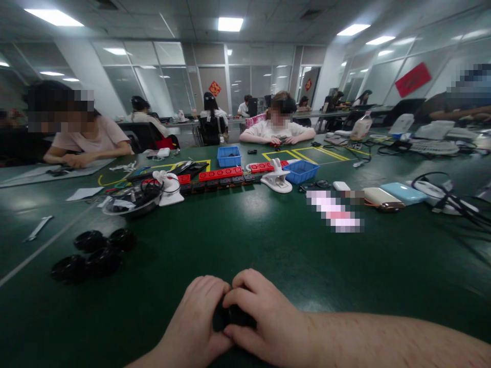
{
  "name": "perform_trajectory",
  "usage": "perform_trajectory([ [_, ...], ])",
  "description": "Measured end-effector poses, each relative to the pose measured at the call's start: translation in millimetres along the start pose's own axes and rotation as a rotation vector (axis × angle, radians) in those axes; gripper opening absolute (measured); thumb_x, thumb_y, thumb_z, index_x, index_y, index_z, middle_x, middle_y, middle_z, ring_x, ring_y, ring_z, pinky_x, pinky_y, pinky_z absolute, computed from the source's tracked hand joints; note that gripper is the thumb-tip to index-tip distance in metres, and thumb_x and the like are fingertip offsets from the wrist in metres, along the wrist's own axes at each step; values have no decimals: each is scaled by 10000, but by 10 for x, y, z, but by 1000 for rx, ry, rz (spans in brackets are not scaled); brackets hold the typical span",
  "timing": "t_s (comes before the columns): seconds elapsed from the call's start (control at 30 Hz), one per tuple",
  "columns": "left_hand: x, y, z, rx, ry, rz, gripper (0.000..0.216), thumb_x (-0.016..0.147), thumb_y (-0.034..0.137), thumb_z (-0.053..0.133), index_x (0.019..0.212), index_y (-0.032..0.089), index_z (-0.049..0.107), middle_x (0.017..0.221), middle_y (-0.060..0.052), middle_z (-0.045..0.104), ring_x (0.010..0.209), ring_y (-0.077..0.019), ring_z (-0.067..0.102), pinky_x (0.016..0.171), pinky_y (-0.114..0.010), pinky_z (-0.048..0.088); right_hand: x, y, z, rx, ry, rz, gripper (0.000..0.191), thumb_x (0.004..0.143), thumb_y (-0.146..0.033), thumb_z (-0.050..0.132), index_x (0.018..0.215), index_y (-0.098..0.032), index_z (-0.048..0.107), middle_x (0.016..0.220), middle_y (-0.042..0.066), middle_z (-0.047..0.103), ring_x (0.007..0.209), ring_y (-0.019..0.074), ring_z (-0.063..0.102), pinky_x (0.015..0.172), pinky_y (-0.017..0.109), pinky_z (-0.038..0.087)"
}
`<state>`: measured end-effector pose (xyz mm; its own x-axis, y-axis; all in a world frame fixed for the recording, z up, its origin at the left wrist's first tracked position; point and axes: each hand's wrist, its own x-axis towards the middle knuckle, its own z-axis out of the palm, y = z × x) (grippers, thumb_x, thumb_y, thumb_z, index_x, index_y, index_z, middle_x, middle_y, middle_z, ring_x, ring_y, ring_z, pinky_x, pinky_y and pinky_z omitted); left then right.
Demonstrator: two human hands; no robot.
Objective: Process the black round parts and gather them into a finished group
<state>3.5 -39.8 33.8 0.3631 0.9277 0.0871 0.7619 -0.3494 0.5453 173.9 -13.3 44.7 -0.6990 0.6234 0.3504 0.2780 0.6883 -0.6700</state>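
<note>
My left hand [195,317] and my right hand [266,309] meet at the front edge of the view, fingers curled around a small black part [242,316]. Most of that part is hidden by my fingers, so its exact kind does not show. My right thumb and fingers grip it from the right side. On the left, the curved left hand closes around it, its fingertips touching the right hand. To the left on the green table [184,245] lie several round, hollow black parts that look like small wheels [103,259].
A wrench [39,228] lies far left. Beyond are a metal bowl [132,204] of black parts, white clamps [276,179], a red-and-black row of blocks [220,175] and blue bins [229,156]. Power banks [383,198] and cables sit right. Other people work around the table.
</note>
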Motion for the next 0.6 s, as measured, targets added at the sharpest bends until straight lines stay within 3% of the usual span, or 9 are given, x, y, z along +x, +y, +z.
perform_trajectory([
  [0.2,51,-93,-82,-173,-49,130,218,610,138,658,770,187,518,822,-25,567,794,-216,525,720,-329,427,-28,-3,-23,60,68,-149,219,744,-198,579,960,-163,584,970,70,536,903,164,497,789,301,440],
  [0.37,92,-73,-177,-223,-140,155,288,578,31,551,812,191,504,842,-7,541,810,-190,521,700,-282,433,0,-12,-36,1,44,-290,201,736,-142,495,907,-141,601,946,79,557,898,167,507,795,299,430],
  [0.5,115,-76,-184,-170,-166,141,358,610,53,515,929,214,492,952,-23,548,916,-213,511,810,-332,418,31,-6,-51,-35,-20,-209,288,724,-115,467,980,-127,599,1032,97,562,939,180,506,834,316,422],
  [0.6,110,-60,-158,-100,-118,155,471,588,83,548,1027,234,473,1042,-31,543,1004,-245,483,903,-395,361,33,-10,-59,-47,-14,-180,292,716,-116,508,995,-142,592,1073,78,562,961,180,495,860,327,407],
])
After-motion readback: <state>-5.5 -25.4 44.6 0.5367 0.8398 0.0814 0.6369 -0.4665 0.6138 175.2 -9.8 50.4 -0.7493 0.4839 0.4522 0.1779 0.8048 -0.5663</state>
